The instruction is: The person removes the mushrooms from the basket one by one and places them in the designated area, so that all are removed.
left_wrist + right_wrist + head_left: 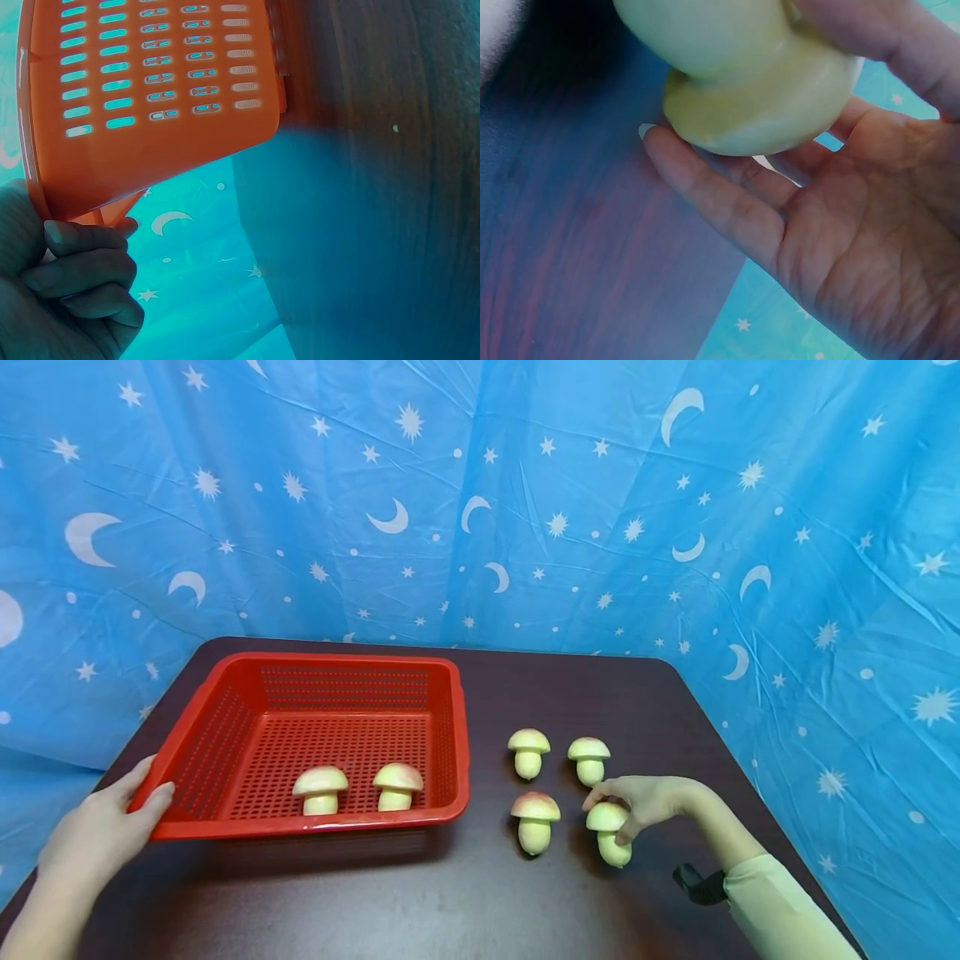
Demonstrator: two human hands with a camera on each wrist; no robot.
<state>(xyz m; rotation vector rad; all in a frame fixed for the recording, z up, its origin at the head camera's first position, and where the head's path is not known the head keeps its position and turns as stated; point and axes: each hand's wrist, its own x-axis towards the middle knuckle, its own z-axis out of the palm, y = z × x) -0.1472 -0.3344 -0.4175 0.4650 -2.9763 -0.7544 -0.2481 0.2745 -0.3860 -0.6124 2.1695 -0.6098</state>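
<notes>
My left hand (101,827) grips the rim of a red plastic basket (315,827) at its front left corner; in the left wrist view, curled fingers (90,255) hold the rim beside the slotted wall. Two toy mushrooms, one left (321,789) and one right (397,787), stand inside near the front wall. On the right side of the table, my right hand (645,802) holds a pale yellow-green toy mushroom (609,839) between thumb and fingers. The right wrist view has this mushroom (750,97) large, with the thumb on one side and fingers along its cap.
Three more toy mushrooms lie on the dark table (480,902) close to the right hand: back left (528,753), back right (588,760) and front left (535,822). A blue curtain (450,527) with moons and stars surrounds the table's back and sides.
</notes>
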